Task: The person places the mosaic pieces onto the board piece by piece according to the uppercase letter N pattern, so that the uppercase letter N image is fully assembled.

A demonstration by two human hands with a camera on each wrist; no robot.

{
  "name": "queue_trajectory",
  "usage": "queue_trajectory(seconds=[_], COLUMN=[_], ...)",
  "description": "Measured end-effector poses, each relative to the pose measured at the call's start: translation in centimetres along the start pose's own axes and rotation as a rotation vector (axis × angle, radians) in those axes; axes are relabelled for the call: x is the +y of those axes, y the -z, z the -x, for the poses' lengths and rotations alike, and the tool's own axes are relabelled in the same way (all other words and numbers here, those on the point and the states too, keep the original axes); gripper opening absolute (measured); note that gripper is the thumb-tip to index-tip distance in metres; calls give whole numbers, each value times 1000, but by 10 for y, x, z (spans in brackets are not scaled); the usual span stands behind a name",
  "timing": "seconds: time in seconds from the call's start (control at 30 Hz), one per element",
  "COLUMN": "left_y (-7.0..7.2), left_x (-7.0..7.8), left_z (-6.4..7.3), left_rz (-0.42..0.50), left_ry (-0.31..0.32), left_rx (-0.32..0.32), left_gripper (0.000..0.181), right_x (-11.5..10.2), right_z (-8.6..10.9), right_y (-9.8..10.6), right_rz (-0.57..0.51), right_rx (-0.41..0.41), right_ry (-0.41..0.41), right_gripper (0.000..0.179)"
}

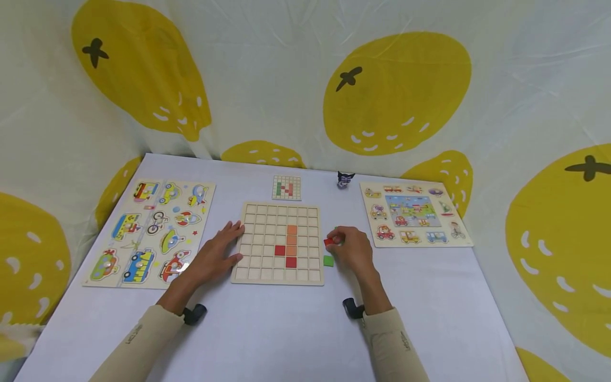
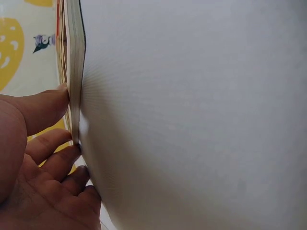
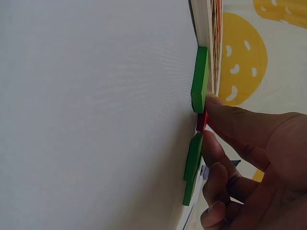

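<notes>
1. Your left hand (image 1: 217,254), fingers spread, touches the board (image 1: 269,239) at its nine o'clock edge.
2. The red tile (image 1: 328,241) sits just off the board's three o'clock edge, long axis hidden.
3. Your right hand (image 1: 354,250), nearer, pinches it at nine o'clock.

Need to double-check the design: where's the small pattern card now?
In the head view, the pattern card lies just beyond the grid board, left of the dark figurine.
</notes>
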State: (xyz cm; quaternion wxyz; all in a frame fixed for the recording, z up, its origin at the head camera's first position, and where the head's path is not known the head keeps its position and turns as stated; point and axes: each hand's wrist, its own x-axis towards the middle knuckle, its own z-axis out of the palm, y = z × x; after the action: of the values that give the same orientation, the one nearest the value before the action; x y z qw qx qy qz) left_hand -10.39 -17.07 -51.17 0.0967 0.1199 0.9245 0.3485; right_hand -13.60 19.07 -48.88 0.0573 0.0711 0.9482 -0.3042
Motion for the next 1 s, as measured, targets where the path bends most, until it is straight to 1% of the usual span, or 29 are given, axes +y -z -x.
queue_trajectory(seconds=[0.13, 0.3, 0.43, 0.67, 1.0], left_y=[0, -1, -1, 0, 0], left_x=[-1, -1, -1, -1, -1], left_z=[0, 0, 0, 0, 1], left_rz=[4, 3, 1, -3, 3], left_ry=[1, 2, -3, 3, 8], left_rx=[1, 2, 3, 4, 3], left_gripper=[78, 78, 78, 78, 78], right_x=[-1, 0, 0, -9, -27], right_z=[-1, -1, 1, 6, 14], right_y=[1, 5, 8, 6, -4], right_rz=[30, 46, 15, -69, -102], right_rx=[-2, 19, 32, -6, 4], right_ry=[17, 37, 52, 63, 95], right_gripper=[21, 21, 18, 9, 12])
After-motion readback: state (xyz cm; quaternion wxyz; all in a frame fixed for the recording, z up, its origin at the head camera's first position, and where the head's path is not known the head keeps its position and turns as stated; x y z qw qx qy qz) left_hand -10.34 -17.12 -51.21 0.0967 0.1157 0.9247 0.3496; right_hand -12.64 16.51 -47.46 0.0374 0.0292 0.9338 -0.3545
